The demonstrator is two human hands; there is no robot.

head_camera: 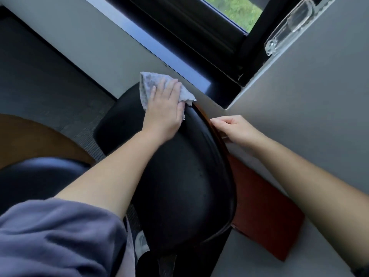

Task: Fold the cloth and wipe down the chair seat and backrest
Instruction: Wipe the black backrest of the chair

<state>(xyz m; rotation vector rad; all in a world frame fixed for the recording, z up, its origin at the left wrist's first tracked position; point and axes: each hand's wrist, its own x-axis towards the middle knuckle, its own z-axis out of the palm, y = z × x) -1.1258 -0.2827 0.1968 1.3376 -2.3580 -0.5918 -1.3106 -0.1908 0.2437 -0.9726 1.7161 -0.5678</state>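
A black padded chair backrest (185,176) with a brown wooden rim fills the middle of the head view. At its far end lies a pale grey speckled cloth (146,84), bunched under my left hand (165,108). That hand presses flat on the cloth with straight fingers. My right hand (233,127) pinches the wooden rim (209,122) of the backrest from the right side. The chair's dark seat (38,176) shows at the lower left.
A grey wall (299,126) stands right behind the backrest. A dark window frame (199,37) and blue-lit sill run across the top. A round wooden table edge (26,136) sits at the left, over dark carpet. A clear plastic bracket (289,27) is fixed on the wall.
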